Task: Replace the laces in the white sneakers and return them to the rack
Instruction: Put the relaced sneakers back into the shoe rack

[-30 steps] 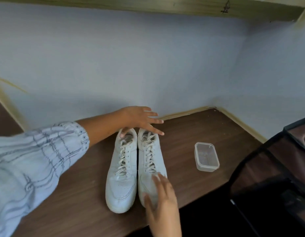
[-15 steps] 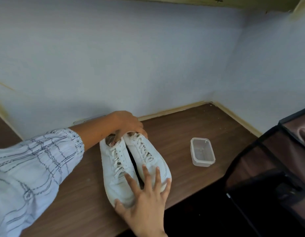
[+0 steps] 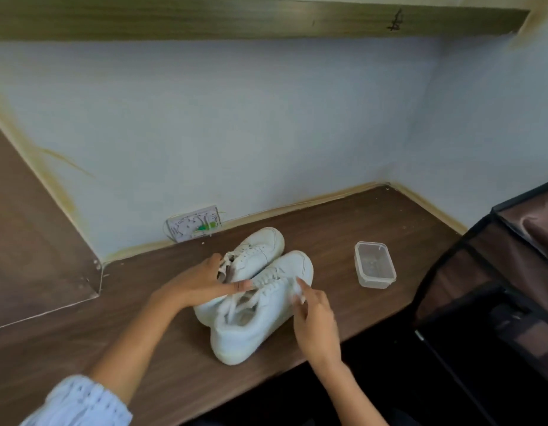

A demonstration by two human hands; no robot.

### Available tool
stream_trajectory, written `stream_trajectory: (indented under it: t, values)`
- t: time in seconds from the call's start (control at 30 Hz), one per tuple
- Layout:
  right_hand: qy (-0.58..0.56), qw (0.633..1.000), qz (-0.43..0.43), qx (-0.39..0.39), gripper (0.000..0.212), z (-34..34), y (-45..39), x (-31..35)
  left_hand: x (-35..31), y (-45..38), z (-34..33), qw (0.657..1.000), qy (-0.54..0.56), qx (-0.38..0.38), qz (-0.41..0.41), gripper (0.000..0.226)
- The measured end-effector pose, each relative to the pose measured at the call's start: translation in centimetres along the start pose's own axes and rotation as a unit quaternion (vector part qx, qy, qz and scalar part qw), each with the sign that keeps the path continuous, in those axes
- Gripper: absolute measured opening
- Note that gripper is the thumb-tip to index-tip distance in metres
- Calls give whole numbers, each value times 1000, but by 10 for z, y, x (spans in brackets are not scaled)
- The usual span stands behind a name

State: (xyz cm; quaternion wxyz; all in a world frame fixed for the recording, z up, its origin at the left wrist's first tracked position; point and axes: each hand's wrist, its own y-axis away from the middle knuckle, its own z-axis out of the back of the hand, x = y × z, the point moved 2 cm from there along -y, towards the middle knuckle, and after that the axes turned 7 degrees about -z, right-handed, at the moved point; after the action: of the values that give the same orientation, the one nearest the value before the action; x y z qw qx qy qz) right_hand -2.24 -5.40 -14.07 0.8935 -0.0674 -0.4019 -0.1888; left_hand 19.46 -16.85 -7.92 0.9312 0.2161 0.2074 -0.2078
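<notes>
No readable text, brand, number or sign showed anywhere in the view. A small dark scrawled mark [image 3: 396,21] stood on the olive-green wooden shelf edge [image 3: 235,23] at the top, but it formed no letter or figure that could be made out. The white wall socket plate [image 3: 194,227] above the brown wooden desk [image 3: 343,216] bore faint markings, too blurred to read.
</notes>
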Motion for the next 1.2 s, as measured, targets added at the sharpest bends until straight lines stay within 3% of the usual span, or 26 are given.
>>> stream_trajectory:
  t: [0.13, 0.2, 0.27, 0.33, 0.47, 0.57, 0.73, 0.9, 1.2]
  values:
    - [-221, 967, 35, 124, 79, -26, 65, 24, 13, 20, -21, 977, 197, -31, -78, 93]
    - [-204, 969, 38, 137, 98, -32, 70, 27, 21, 26, -33, 945, 291, -39, -147, 93]
    - [-154, 978, 40, 136, 108, -36, 63, 26, 32, 29, -48, 920, 350, -77, -161, 102]
    - [-136, 982, 36, 127, 103, -38, 57, 27, 37, 30, -62, 902, 383, -138, -144, 105]
    - [-118, 988, 67, 68, 71, -39, 52, 26, 32, 30, -73, 890, 358, -257, -115, 95]
    - [-134, 987, 80, 35, 44, -35, 53, 21, 29, 29, -73, 893, 333, -283, -111, 84]
    - [-189, 978, 89, 5, 41, -11, 68, 14, 11, 45, -77, 876, 343, -312, -134, 75]
    - [-178, 975, 118, -67, 40, 31, 103, 7, -38, 65, -79, 866, 344, -291, -217, 83]
    - [-248, 949, 89, -170, 36, 101, 213, -48, -136, 106, -137, 879, 329, -143, -312, 83]
